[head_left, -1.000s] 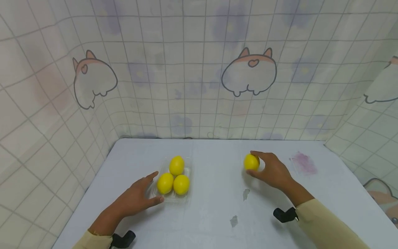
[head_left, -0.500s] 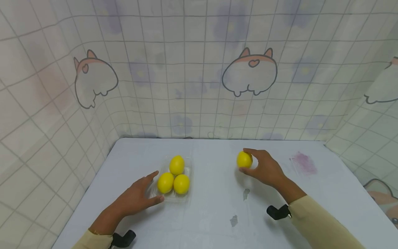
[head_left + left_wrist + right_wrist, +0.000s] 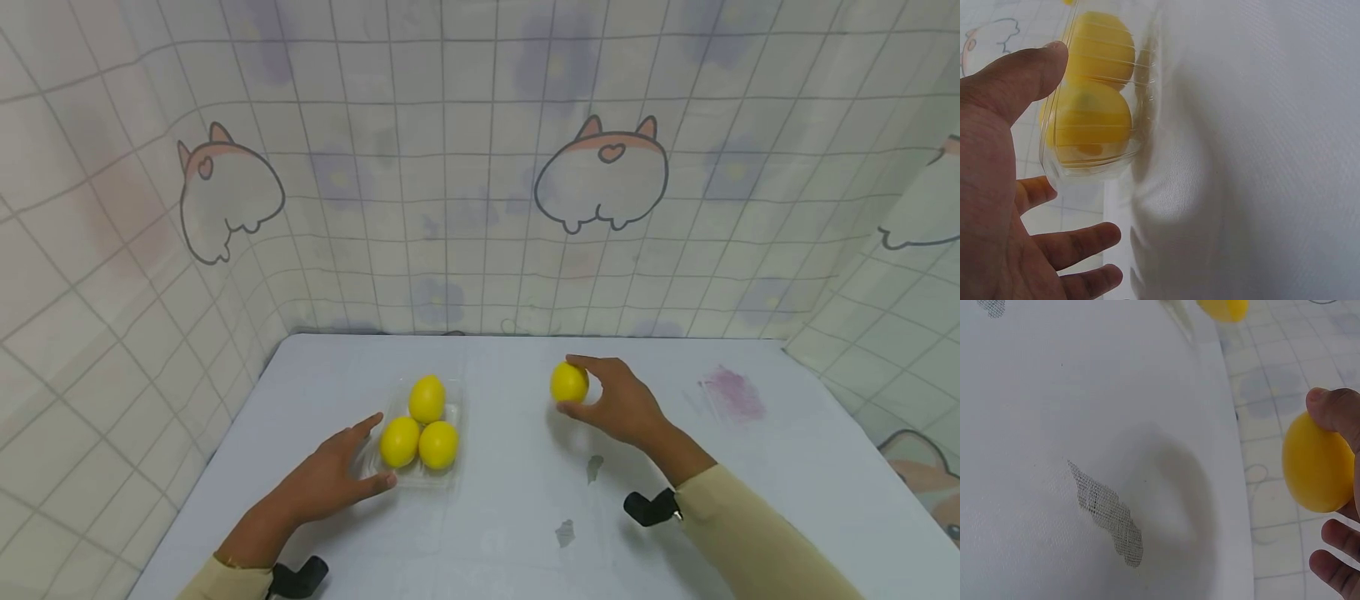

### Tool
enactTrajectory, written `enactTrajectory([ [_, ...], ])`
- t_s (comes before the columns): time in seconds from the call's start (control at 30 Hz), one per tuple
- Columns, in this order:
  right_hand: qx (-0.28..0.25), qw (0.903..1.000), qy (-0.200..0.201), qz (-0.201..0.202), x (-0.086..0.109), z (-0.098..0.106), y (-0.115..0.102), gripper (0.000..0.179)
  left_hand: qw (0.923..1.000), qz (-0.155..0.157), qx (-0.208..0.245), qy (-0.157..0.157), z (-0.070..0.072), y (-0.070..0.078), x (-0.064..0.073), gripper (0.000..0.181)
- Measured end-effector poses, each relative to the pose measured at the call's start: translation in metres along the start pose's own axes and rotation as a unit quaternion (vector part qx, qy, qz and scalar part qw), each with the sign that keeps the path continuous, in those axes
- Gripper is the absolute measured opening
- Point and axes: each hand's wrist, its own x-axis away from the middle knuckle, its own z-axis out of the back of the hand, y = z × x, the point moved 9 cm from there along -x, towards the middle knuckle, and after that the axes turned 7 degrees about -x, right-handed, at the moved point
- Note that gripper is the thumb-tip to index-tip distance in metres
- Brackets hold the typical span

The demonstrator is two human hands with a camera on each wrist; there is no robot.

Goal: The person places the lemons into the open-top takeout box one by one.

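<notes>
My right hand (image 3: 617, 403) holds a smooth, egg-shaped yellow lemon (image 3: 569, 382) between thumb and fingers, raised above the table right of the clear plastic container (image 3: 454, 477). The same lemon (image 3: 1317, 464) shows at the right edge of the right wrist view, the thumb over its top end. Inside the container sit three more lemons (image 3: 438, 444), two in front and one behind. My left hand (image 3: 321, 479) is at the container's left side with fingers spread; in the left wrist view its thumb (image 3: 1035, 69) overlaps the clear wall, and the other fingers extend below it.
The white table (image 3: 510, 517) has two grey worn patches (image 3: 565, 533) near the middle and a pink stain (image 3: 733, 393) at the right. A grid-patterned curtain (image 3: 480, 167) with cartoon animals encloses the back and sides. Black wrist mounts (image 3: 651, 507) stick out at both sleeves.
My right hand has carried the lemon leftward and slightly toward the back, closer to the container. The left hand and the lemons in the container have stayed put.
</notes>
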Motion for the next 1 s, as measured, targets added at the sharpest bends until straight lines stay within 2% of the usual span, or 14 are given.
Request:
enactTrajectory([
  [0.57,-0.021,0.9997,-0.002,0.011,-0.012,-0.021,-0.030,0.077,1.0000,0.007,0.001,-0.003,0.000,0.001,0.000,0.104],
  [1.0,-0.022,0.9995,-0.009,0.018,-0.021,-0.035,-0.051,0.077,1.0000,0.001,0.007,0.000,0.001,0.002,0.000,0.104],
])
